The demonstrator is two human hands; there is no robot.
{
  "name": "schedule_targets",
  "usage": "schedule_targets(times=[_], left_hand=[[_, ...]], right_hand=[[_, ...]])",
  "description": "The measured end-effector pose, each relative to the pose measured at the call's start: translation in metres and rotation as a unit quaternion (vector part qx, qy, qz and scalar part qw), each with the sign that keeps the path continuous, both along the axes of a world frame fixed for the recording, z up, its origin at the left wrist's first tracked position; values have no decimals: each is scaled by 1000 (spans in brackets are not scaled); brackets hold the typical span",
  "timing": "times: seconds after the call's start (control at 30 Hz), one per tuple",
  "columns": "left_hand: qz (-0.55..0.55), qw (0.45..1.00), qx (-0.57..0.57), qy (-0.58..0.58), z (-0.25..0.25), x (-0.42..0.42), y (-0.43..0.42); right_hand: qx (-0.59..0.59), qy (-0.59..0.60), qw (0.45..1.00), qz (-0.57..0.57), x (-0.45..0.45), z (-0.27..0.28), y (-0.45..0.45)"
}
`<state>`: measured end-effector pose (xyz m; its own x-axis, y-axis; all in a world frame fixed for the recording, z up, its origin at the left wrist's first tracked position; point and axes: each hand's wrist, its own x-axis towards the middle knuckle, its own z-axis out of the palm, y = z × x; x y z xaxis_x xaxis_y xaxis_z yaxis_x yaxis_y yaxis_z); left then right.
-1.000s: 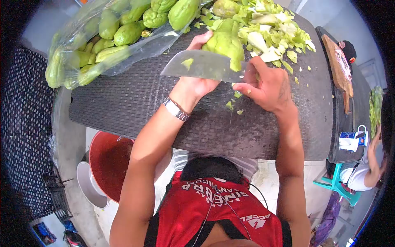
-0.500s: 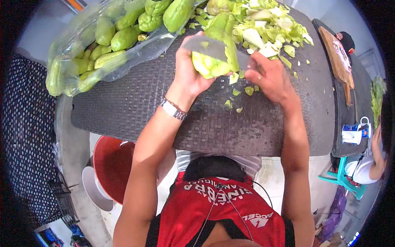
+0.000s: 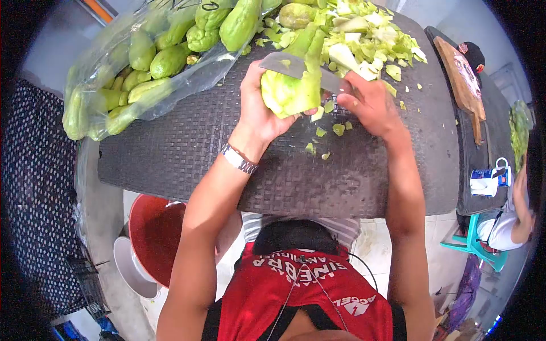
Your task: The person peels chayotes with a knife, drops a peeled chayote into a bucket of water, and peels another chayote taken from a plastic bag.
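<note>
My left hand [image 3: 254, 108], wearing a metal watch, is wrapped round a partly peeled chayote [image 3: 284, 96] above the dark woven-pattern table. Its near side is pale and bare, while green skin still covers the far part. A knife [image 3: 284, 63] lies across the chayote, its broad blade touching the flesh near the border with the skin. My right hand [image 3: 372, 105] is closed on the knife's handle, which the fingers mostly hide. Small peel scraps [image 3: 338, 129] lie on the table below. Beyond the hands is a heap of pale green peelings [image 3: 369, 37].
A clear plastic bag of whole chayotes [image 3: 168, 61] sits at the far left. A red bucket [image 3: 156, 238] stands below the table's left edge. On the right are a wooden board [image 3: 463, 85], a mug [image 3: 483, 182] and a person's arm [image 3: 520, 210] near leafy greens [image 3: 518, 131].
The knife has shifted slightly and its blade is tilted more against the chayote. More pale flesh shows on the near side. Both hands keep their hold.
</note>
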<state>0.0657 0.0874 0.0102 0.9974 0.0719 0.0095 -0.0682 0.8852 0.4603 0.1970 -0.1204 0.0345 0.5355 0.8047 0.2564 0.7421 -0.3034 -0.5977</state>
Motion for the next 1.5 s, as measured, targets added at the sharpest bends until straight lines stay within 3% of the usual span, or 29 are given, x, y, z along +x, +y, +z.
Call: schedule_targets(times=[0.17,0.27,0.37,0.57,0.67,0.73,0.8,0.93,1.03,1.13,1.3,1.5], left_hand=[[-37,999,27,-9,4,-1,0],[18,1000,-11,2,11,-4,-3],[49,998,29,10,14,-2,-3],[74,994,39,64,7,5,-2],[33,996,65,58,3,5,1],[2,997,65,41,-2,6,3],[-16,998,57,23,-4,7,5],[-16,998,59,20,-2,8,5],[-26,998,50,10,-6,8,7],[-7,998,53,25,-9,8,6],[71,991,87,72,-13,2,0],[-20,991,134,-2,5,-2,-7]], right_hand=[[2,19,999,-27,21,-15,-6],[2,27,999,-47,18,-7,-4],[15,37,999,-20,2,0,-1],[-29,12,986,-164,-3,-9,8],[37,87,975,-201,24,-25,4],[-32,295,923,-247,16,-1,-3],[-71,98,957,-263,20,-6,-3],[-90,164,948,-259,25,-8,-3],[57,127,980,-141,13,-10,-2],[-15,73,997,-34,-9,6,5],[-32,63,997,-24,-20,5,8],[-34,15,996,-85,-1,4,0]])
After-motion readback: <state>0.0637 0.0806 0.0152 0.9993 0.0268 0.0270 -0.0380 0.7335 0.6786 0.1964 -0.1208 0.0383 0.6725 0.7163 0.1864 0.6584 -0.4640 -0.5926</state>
